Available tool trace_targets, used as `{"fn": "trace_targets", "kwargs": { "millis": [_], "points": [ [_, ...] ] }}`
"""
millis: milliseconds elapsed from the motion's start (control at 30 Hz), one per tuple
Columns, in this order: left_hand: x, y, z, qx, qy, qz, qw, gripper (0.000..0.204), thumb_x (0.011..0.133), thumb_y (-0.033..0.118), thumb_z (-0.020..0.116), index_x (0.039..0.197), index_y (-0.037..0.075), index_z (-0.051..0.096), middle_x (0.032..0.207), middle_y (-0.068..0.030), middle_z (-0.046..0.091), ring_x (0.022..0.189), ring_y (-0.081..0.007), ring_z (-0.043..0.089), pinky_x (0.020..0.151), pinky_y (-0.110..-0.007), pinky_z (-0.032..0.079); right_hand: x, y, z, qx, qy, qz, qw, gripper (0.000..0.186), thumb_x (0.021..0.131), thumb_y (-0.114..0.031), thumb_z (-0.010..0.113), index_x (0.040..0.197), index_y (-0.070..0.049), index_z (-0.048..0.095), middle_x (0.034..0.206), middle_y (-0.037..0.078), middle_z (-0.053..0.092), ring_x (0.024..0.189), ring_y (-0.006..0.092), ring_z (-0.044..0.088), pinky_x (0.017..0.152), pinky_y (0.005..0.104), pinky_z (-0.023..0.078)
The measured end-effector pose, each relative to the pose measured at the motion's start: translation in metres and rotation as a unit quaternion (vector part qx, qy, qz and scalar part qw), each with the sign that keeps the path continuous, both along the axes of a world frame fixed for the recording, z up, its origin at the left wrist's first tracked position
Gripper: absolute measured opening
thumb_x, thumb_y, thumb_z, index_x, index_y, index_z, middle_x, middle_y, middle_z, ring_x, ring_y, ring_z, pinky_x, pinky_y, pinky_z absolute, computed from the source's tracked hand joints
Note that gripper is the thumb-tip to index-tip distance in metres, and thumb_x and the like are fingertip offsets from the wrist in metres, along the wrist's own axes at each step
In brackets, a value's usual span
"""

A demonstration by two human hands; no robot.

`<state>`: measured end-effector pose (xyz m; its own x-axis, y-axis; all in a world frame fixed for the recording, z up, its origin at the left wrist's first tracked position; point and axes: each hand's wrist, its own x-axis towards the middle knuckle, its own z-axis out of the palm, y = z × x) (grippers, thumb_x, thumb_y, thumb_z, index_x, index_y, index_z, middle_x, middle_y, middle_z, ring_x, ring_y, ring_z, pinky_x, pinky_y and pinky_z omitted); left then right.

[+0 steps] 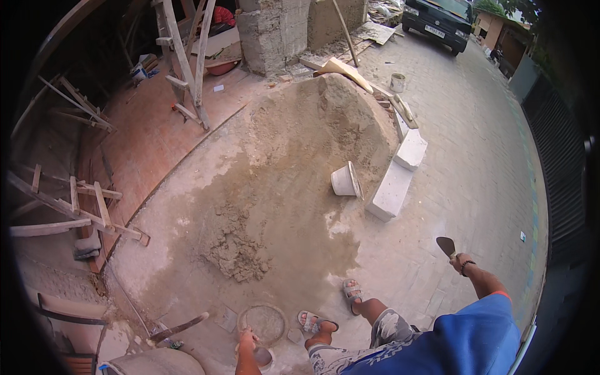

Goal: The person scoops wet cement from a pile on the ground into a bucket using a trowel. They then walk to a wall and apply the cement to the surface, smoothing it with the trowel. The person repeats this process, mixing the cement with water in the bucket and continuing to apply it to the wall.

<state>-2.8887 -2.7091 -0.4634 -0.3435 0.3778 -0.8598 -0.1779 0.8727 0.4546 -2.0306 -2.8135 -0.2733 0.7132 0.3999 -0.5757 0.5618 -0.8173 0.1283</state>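
On the ground (462, 187) before me lie mortar (240, 250) left, a bucket (344, 181) and white blocks (390, 190) right, sand (340, 112) far.

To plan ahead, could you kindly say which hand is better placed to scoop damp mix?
Probably the right hand: it holds the trowel, while the left hand is by a round container.

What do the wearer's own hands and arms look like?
The right hand, ungloved, has a dark bracelet at the wrist and, higher up, a short blue sleeve with orange-red trim. The left hand is ungloved too, with no sleeve showing.
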Motion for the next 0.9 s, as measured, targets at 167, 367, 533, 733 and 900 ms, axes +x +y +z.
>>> {"fn": "trace_targets", "kwargs": {
  "millis": [167,367,533,733,900],
  "points": [
    [0.024,-0.073,0.073,-0.083,0.000,0.105,0.991,0.031,0.097,0.032,0.052,0.104,0.003,0.056,0.052,-0.0034,0.042,0.041,-0.0202,0.044,0.051,-0.041,0.051,0.031,-0.157,0.086,0.135,0.055,-0.378,0.914,0.025,0.088,-0.024,0.064,0.097,-0.002,0.060,0.064,0.011,0.056,0.052,0.0228,0.057,0.043,0.0402,0.045],
    [0.112,-0.113,0.110,-0.114,0.032,0.088,0.989,0.026,0.090,0.017,0.060,0.109,0.000,0.055,0.064,-0.0074,0.059,0.054,-0.0219,0.058,0.061,-0.048,0.054,0.061,-0.347,0.052,0.099,0.133,-0.503,0.848,0.026,0.083,-0.014,0.070,0.095,0.005,0.057,0.060,0.014,0.057,0.047,0.0253,0.058,0.038,0.0405,0.044],
    [0.226,-0.115,0.136,-0.106,0.066,0.000,0.992,0.024,0.086,0.012,0.063,0.104,-0.002,0.056,0.069,-0.0090,0.062,0.058,-0.0221,0.060,0.063,-0.047,0.054,0.150,-0.450,0.001,0.092,0.045,-0.391,0.915,0.031,0.080,-0.017,0.070,0.099,0.005,0.061,0.082,0.022,0.066,0.068,0.0307,0.068,0.057,0.0413,0.053],
    [0.347,-0.101,0.166,-0.099,0.089,-0.119,0.984,0.022,0.081,0.006,0.065,0.099,-0.005,0.057,0.076,-0.0109,0.065,0.064,-0.0223,0.063,0.065,-0.045,0.055,0.324,-0.367,0.020,0.194,0.027,-0.340,0.920,0.040,0.079,-0.029,0.070,0.099,0.005,0.062,0.092,0.025,0.066,0.084,0.0367,0.066,0.072,0.0443,0.053],
    [0.478,-0.049,0.151,-0.084,0.084,-0.223,0.968,0.021,0.078,0.001,0.067,0.095,-0.007,0.057,0.081,-0.0124,0.068,0.069,-0.0226,0.065,0.067,-0.045,0.055,0.463,-0.250,0.014,0.298,-0.004,-0.162,0.941,0.037,0.077,-0.029,0.072,0.090,0.004,0.061,0.067,0.017,0.063,0.060,0.0275,0.064,0.055,0.0405,0.050]
  ]
}}
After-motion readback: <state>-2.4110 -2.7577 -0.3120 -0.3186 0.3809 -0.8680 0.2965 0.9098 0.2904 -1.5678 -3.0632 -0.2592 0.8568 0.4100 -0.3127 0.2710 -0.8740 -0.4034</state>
